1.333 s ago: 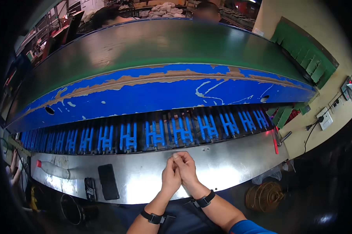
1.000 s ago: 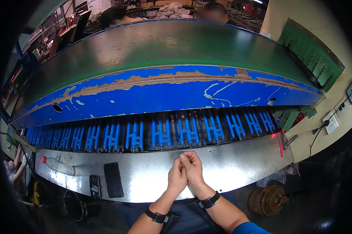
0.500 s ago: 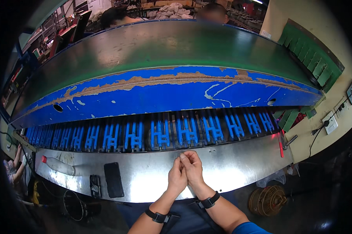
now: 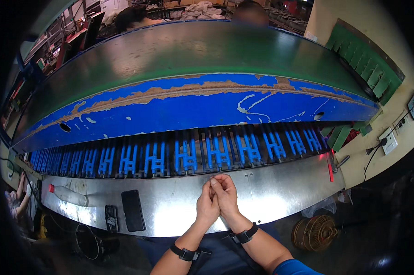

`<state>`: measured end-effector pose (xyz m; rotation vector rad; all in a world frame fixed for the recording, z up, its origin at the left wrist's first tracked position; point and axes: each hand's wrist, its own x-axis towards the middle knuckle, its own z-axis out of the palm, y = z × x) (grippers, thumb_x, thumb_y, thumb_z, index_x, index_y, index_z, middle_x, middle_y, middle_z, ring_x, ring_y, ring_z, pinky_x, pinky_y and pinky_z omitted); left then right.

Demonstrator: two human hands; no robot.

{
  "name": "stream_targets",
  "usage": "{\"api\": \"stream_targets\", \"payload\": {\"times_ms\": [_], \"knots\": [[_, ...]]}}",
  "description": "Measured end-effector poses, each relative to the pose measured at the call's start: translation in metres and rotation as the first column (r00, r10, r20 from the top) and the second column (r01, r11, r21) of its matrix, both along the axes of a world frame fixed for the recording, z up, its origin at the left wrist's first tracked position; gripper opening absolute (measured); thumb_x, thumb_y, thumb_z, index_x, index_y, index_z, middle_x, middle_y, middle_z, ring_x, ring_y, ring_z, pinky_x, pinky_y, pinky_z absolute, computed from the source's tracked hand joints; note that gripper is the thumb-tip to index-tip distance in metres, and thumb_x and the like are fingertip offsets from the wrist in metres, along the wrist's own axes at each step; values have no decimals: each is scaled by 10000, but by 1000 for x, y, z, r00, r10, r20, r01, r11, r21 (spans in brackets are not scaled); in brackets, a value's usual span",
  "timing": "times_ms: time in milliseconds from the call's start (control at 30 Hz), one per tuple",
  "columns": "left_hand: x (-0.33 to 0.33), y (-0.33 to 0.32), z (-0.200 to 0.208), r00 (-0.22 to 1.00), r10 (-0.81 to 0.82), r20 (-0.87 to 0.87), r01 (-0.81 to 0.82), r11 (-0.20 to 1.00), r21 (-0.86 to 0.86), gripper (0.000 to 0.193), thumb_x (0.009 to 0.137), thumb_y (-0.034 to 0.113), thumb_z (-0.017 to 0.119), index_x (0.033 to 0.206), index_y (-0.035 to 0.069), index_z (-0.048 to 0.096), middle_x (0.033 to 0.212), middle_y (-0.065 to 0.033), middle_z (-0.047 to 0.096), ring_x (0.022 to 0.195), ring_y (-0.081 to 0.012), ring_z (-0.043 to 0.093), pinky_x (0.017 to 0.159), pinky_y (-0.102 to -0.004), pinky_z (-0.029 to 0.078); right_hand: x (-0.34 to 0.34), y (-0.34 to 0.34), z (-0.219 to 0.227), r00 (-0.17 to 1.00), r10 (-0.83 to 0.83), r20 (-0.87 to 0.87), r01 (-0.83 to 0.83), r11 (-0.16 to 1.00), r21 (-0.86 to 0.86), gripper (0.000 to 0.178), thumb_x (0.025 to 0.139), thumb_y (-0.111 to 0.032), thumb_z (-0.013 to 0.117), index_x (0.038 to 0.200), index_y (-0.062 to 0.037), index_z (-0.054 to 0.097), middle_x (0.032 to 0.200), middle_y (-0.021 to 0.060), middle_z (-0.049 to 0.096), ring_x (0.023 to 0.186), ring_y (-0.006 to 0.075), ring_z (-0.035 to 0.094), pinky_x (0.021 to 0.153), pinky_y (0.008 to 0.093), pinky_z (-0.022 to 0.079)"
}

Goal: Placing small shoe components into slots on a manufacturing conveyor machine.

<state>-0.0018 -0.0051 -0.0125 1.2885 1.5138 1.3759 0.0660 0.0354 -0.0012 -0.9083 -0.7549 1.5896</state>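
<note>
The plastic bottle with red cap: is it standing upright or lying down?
Lying down: the bottle rests lengthwise on the metal table, red cap pointing left.

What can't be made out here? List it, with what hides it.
Anything between the fingers: head view, covered by the fingers themselves.
Far ends of the blue rods: head view, hidden by the blue panel.
Right sleeve: head view, cut off by the lower edge.
Person at left: head view, partly lost in the dark rim.
</note>
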Motion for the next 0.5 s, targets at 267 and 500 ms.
{"api": "stream_targets", "payload": {"times_ms": [267,500], "knots": [[-1,1,-6,1000,-1,17,1,1000,7,467,936,52,507,1389,63,398,1097,-225,658,1022,-348,672,837,-393,531,-1,1,-1,1000,7,-13,-7,1000,6,111,964,-73,594,1060,-56,541,899,28,609,710,66,566,598,204,470],[0,0,0,999,-4,41,5,1000,-29,457,935,86,520,1378,65,408,1072,-218,663,984,-338,682,813,-390,534,1,-1,4,1000,-6,-25,5,1000,-13,144,941,-64,630,1067,-45,562,919,20,604,747,65,552,630,198,471]]}}
